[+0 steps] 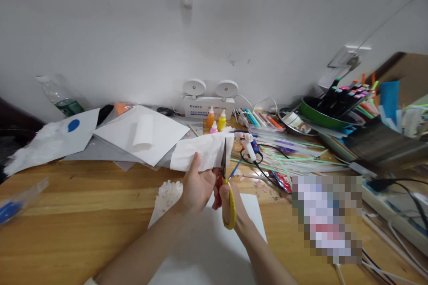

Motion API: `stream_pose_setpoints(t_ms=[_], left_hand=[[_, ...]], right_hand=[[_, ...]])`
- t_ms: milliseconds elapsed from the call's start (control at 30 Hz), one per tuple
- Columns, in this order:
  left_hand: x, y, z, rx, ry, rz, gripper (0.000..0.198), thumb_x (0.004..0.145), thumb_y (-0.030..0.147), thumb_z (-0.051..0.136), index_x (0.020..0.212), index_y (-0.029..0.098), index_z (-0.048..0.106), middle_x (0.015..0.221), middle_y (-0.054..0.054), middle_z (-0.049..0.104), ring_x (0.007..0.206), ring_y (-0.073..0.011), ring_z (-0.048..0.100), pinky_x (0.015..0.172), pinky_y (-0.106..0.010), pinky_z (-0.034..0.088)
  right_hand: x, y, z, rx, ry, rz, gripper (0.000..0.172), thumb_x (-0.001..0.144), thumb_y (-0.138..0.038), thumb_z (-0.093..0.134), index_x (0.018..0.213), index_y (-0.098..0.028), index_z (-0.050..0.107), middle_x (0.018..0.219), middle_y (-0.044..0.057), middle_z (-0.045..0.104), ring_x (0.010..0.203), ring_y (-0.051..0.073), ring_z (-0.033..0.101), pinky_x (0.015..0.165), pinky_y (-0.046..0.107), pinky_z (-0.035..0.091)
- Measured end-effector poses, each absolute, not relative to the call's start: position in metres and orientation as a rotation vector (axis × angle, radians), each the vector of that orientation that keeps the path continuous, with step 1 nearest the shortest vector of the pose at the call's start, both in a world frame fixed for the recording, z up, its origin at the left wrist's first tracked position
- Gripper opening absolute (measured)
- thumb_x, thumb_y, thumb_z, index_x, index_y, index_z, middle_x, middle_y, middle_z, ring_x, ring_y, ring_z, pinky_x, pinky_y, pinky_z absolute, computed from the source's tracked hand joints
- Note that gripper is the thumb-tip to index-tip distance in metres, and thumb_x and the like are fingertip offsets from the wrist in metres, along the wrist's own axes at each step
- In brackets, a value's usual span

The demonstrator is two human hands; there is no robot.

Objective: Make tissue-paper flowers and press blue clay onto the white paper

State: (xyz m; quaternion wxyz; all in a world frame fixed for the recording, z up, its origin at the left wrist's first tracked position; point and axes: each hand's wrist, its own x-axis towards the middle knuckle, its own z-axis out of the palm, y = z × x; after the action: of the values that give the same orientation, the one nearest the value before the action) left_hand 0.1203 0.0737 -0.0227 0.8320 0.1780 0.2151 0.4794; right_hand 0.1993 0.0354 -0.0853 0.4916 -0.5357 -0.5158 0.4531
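Note:
My left hand (197, 185) is closed on a strip of white tissue paper (200, 152), holding it up over the wooden table (73, 205). My right hand (230, 202) grips yellow-handled scissors (226, 187), fingers through the loops. The blades point up and meet the right part of the paper strip. Under both hands lies a white sheet (207, 249). A small white fringed paper piece (169, 193) rests just left of my left wrist.
White and grey sheets (140, 136) and a paper roll lie at the back left, beside a plastic bottle (60, 98). Small paint bottles (216, 120), a glue gun (249, 144), straws, markers in a green bowl (321, 116) and cables crowd the right side.

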Motion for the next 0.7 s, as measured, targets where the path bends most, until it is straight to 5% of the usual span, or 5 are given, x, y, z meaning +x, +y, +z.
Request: stream_pose_setpoints(t_ms=[400, 700], left_hand=[[0.123, 0.073, -0.018, 0.289, 0.337, 1.174, 0.043, 0.086, 0.038, 0.034, 0.119, 0.015, 0.049, 0.111, -0.007, 0.062, 0.112, -0.0218, 0.048, 0.099, -0.036, 0.029], [0.122, 0.075, -0.022, 0.316, 0.325, 1.165, 0.042, 0.086, 0.037, 0.035, 0.118, 0.015, 0.05, 0.113, -0.007, 0.06, 0.112, -0.022, 0.048, 0.099, -0.036, 0.03]], right_hand=[[0.197, 0.035, -0.09, -1.36, -1.134, 1.137, 0.067, 0.052, -0.086, 0.025, 0.048, -0.02, 0.034, 0.034, -0.007, 0.029, 0.023, 0.005, 0.033, 0.023, 0.017, 0.028], [0.197, 0.037, -0.099, -1.229, -1.189, 1.194, 0.07, 0.057, -0.085, 0.014, 0.05, -0.019, 0.036, 0.036, -0.007, 0.03, 0.025, 0.004, 0.029, 0.025, 0.018, 0.026]])
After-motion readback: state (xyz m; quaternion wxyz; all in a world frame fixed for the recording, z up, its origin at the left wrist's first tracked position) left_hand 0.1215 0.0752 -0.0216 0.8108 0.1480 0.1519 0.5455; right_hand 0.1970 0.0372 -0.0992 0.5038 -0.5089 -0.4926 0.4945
